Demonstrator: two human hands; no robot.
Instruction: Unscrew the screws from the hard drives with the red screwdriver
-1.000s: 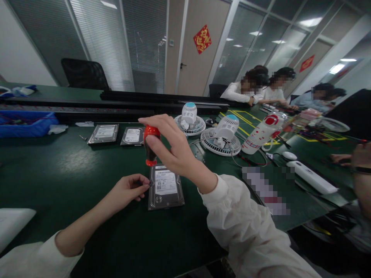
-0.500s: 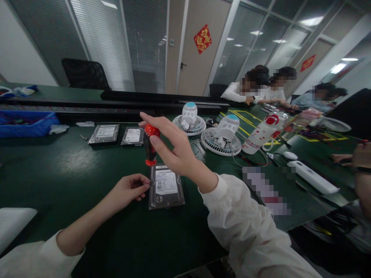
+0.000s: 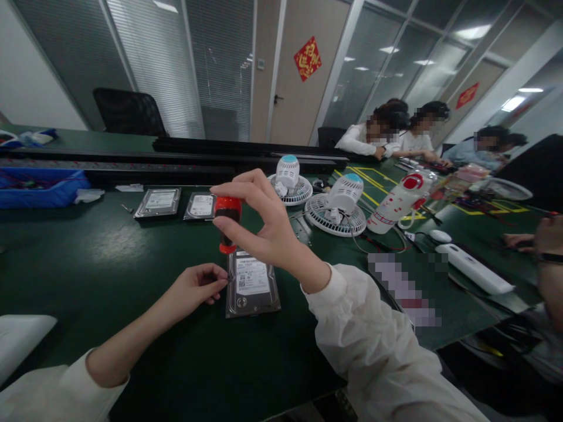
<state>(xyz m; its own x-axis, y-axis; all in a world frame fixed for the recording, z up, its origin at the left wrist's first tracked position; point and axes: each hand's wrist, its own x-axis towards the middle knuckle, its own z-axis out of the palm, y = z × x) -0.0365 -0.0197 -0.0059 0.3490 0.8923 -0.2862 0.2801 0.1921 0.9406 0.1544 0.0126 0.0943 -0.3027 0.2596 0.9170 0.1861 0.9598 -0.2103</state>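
Observation:
A hard drive (image 3: 254, 293) with a white label lies on the green table right in front of me. Over its far left corner stands a screwdriver (image 3: 227, 225) with a red and black handle, held upright. My right hand (image 3: 259, 220) grips that handle between thumb and fingers. The screwdriver's shaft and tip are hard to make out. At the drive's left edge is my left hand (image 3: 200, 285), its thumb and index finger pinched together. What lies between those fingertips, if anything, is too small to tell.
Two more hard drives (image 3: 158, 202) (image 3: 201, 206) lie farther back. White fans (image 3: 336, 205) stand right of them, beside a white bottle (image 3: 402, 196). A blue bin (image 3: 41, 190) sits at the left. Co-workers (image 3: 373, 132) work at the far right; another person's arm (image 3: 549, 246) is at the right edge.
My right hand's fingers have shifted round the screwdriver handle, from stretched over its top to curled about it. The left hand and the hard drive have stayed put.

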